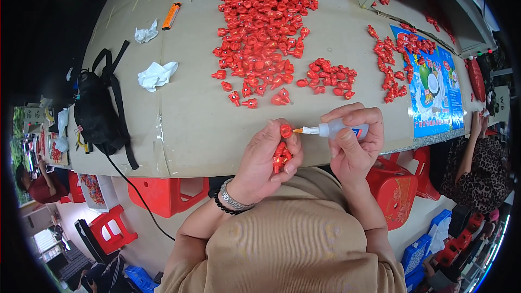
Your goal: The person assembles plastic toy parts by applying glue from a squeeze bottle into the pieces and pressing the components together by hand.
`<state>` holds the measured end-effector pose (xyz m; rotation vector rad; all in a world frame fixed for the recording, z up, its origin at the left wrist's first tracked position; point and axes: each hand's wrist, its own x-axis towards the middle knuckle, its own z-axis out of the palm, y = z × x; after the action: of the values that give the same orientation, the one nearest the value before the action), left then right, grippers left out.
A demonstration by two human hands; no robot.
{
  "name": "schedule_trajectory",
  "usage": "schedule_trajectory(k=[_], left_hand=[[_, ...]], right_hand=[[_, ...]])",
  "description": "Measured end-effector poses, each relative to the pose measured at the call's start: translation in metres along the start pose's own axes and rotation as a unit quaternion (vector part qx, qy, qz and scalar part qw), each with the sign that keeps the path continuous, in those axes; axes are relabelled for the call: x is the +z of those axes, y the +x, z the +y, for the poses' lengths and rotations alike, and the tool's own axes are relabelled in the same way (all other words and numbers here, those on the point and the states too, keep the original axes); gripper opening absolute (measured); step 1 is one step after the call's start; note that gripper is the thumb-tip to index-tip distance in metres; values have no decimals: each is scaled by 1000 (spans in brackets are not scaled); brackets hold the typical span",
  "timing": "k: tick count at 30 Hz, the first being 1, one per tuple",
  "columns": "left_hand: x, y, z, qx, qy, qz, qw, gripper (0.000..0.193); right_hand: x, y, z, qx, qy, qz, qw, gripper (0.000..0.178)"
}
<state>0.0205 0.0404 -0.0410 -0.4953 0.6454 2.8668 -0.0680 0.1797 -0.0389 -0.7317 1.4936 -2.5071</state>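
My left hand pinches a small red plastic piece between thumb and finger. Several more red pieces lie in its curled fingers. In my right hand is a small translucent glue bottle, held sideways. Its thin amber tip points left and meets, or almost meets, the pinched piece; contact is too fine to tell. Beyond my hands spreads a large pile of red plastic figures on the table. To its right sits a smaller cluster of rounded red parts.
On the left of the table are a black bag, crumpled tissues and an orange box. More red figures lie beside a blue printed sheet at right. Red stools stand below; a person in leopard print sits right.
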Motion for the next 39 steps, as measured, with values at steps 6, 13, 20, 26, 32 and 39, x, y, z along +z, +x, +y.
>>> schedule_trajectory(k=[6,13,20,26,32,39], left_hand=[[-3,2,-2,5,-13,-14,1000,36],[-5,6,-3,73,3,-28,997,29],[-11,7,-4,114,4,-30,993,21],[-10,6,-5,114,6,-30,993,17],[-8,7,-7,147,36,-30,988,15],[-9,6,-9,160,45,-22,986,16]], right_hand=[[0,1,0,-21,-1,23,1000,16],[-2,2,-1,20,58,68,996,15],[-5,1,0,20,57,71,996,16],[-6,0,2,-5,16,42,999,18],[-1,-5,2,-23,-11,42,999,19],[2,-6,2,-41,-25,31,998,19]])
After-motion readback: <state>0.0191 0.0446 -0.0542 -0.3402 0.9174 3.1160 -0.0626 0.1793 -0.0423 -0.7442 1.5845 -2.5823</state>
